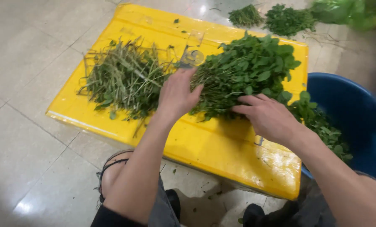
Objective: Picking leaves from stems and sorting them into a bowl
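Both hands (221, 107) resting loosely open on leafy herb bunch (249, 71)

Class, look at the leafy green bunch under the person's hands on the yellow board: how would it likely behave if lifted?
The leafy bunch would probably flop and sag, since its thin stems fan out loosely. It likely weighs little for its bulk, being mostly leaves. Loose sprigs may drop off; both the left hand and right hand rest on it.
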